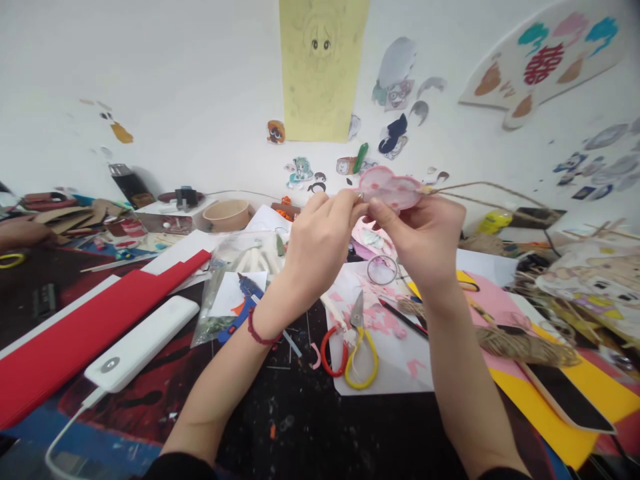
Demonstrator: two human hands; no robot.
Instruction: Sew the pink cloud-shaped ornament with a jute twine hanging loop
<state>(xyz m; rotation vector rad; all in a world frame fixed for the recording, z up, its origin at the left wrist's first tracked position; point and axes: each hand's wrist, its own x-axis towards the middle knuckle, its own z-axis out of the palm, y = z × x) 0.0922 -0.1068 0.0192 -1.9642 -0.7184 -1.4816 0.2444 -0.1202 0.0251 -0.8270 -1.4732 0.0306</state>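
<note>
Black, paint-flecked tabletop; pink, translucent lobed piece held above

Near stretch bare, open room. Beyond: scissors with one red and one yellow handle, lying on a white paper sheet. Hands raised, close together. Right hand: thumb and fingers pinch the piece. Left hand: fingers bunched at its left edge, exact grip hidden. Brown twine loop runs rightward. White wall behind: fan-shaped white board, red double-happiness character.

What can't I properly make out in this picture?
In the head view:
Pink piece: partly covered by the left hand and right hand.
Blue glue gun: partly behind the left wrist.
Another person's hand: cut off by the left edge.
Wall cutouts at right: details too blurred.
</note>
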